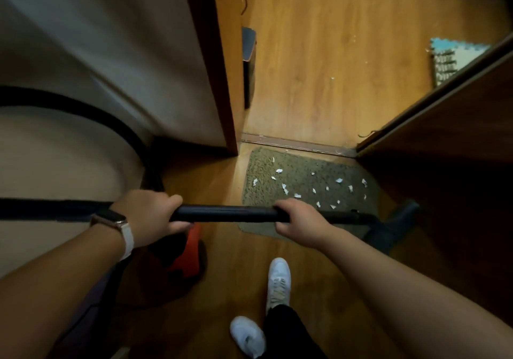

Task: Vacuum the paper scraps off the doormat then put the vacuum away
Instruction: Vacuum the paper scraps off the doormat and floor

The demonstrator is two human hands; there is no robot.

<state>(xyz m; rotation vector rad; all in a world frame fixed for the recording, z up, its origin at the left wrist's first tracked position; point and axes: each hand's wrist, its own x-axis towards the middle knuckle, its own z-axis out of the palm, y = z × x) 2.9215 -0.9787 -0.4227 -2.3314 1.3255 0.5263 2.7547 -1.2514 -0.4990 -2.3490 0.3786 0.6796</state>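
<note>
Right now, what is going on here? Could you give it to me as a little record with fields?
Place: wooden floor at an open doorway
Doormat: grey-green, just inside the threshold
Paper scraps: many white bits scattered over the mat
Vacuum wand: black, held across the view
Left hand: fingers curled round the wand's hose end
Right hand: grips the wand nearer the head
Floor head: dark, at the mat's right edge
Vacuum body: red, on the floor under the left hand
</note>
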